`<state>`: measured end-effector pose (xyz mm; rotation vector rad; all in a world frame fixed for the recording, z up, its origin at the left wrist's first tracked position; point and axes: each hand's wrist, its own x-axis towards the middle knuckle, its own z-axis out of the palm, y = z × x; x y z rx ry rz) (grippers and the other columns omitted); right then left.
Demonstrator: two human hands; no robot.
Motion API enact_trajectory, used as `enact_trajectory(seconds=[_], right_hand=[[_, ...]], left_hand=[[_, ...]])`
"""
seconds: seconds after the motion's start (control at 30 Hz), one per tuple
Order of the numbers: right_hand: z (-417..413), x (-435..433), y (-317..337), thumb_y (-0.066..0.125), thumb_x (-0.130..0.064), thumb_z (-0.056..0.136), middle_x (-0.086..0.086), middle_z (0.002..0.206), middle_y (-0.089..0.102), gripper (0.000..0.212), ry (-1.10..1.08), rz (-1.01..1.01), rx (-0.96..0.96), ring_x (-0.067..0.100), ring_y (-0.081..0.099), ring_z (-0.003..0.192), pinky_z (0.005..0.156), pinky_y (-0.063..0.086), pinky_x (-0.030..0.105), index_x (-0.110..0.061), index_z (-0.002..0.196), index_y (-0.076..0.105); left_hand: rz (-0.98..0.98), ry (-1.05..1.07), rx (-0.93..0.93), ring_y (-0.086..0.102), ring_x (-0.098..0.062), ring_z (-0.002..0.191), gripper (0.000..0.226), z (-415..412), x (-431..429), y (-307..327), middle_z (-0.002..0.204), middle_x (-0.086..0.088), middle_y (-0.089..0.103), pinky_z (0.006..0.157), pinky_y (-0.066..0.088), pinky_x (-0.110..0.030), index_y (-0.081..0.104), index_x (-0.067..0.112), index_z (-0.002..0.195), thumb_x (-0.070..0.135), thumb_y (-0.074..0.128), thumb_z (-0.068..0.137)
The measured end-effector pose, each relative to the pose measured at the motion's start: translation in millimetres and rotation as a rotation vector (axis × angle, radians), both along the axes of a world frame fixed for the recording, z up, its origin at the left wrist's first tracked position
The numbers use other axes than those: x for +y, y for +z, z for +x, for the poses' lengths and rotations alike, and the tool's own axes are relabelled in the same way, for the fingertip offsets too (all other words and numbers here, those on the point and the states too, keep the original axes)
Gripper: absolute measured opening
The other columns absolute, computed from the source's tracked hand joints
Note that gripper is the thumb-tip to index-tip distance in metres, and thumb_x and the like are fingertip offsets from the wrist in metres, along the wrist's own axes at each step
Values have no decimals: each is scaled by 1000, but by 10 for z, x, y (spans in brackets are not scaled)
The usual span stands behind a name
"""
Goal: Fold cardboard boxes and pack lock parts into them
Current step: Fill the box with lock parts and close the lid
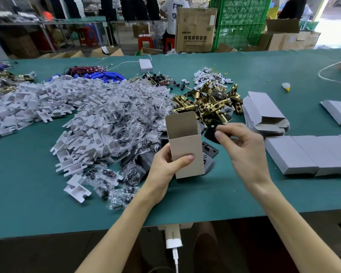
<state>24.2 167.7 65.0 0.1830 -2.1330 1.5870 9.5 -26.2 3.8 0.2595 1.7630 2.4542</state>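
I see the left hand (165, 166) gripping the cardboard box (185, 148) low down, thumb across the front face and the other fingers wrapped behind. The box stands upright w/ its btm on the green tabletop (244, 194), top flap up and the mouth open.

Just right of the box's mouth, the right hand (242, 146) pinches a dark flat part (212, 133) btwn thumb and fingertips. It's motion-blurred on my feed, prob. a black lock plate, but I can't say for sure.

More dark plates (210, 148) lie on the tabletop touching the box's right side.

Behind the box sits a heap of brass latches (209, 103). Left of the box is a big pile of clear bagged small pcs (130, 115), and further left of that a spread of white plastic inserts (47, 99).

Right of the box and further back is a stack of flat unfolded boxes (264, 113). Right of the box and nearer me is a row of closed grey boxes (307, 154).
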Motion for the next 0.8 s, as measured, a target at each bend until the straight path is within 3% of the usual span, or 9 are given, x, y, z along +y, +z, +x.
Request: enact_trajectory(seconds=[0.07, 0.17, 0.23, 0.3, 0.37, 0.5, 0.63, 0.8], right_hand=[[-6, -72, 143, 73, -11, 93, -7, 106, 70, 18, 0, 119, 87, 8, 64, 96, 84, 49, 20, -26, 102, 76], [-27, -191, 321, 74, -7, 91, -2, 103, 69, 15, 25, 281, 214, 9, 63, 94, 83, 48, 16, -13, 104, 80], [-60, -280, 380, 74, -4, 90, 6, 102, 70, 14, 45, 439, 313, 16, 65, 94, 85, 52, 22, -5, 103, 80], [-105, -351, 409, 74, -2, 89, 13, 101, 71, 14, 71, 592, 379, 29, 67, 94, 82, 56, 38, -1, 102, 79], [-157, -382, 418, 74, 0, 87, 16, 98, 72, 13, 83, 701, 449, 35, 68, 90, 77, 59, 41, 2, 99, 79], [-190, -377, 395, 76, 1, 87, 13, 97, 72, 8, 128, 728, 452, 29, 71, 86, 76, 60, 36, 3, 94, 77], [-193, -353, 354, 77, -1, 87, 11, 92, 71, 8, 148, 732, 462, 29, 70, 82, 69, 59, 44, 2, 89, 69], [-203, -345, 331, 75, -8, 91, 7, 96, 71, 26, 169, 705, 351, 27, 69, 84, 70, 57, 45, -3, 110, 57]], left_hand=[[2, -1, 0, 72, -25, 114, 48, 2, 6, -2, 121, -8, 76, 88, 59, -31, 68, 15, 127, 17, 83, 83], [8, 4, 1, 72, -24, 111, 46, 4, 9, 2, 119, -9, 76, 87, 59, -31, 69, 15, 126, 15, 83, 83], [17, -1, -1, 72, -24, 110, 45, 5, 9, 4, 118, -10, 76, 86, 58, -30, 69, 15, 125, 15, 83, 83], [25, -4, -1, 72, -24, 108, 45, 6, 9, 6, 117, -11, 76, 84, 58, -30, 69, 13, 125, 14, 83, 82], [28, -5, 1, 72, -24, 107, 46, 2, 10, 6, 116, -12, 76, 84, 58, -30, 67, 10, 125, 13, 83, 83], [29, -5, -4, 72, -25, 107, 47, -1, 9, 7, 117, -14, 76, 87, 59, -34, 66, 7, 127, 11, 81, 83], [12, -14, 3, 71, -25, 107, 46, -6, 16, 3, 118, -15, 75, 87, 60, -35, 66, 7, 127, 10, 81, 84], [-11, -14, 8, 73, -25, 106, 45, 5, 13, 5, 116, -11, 76, 87, 61, -36, 67, 11, 127, 11, 82, 85]])
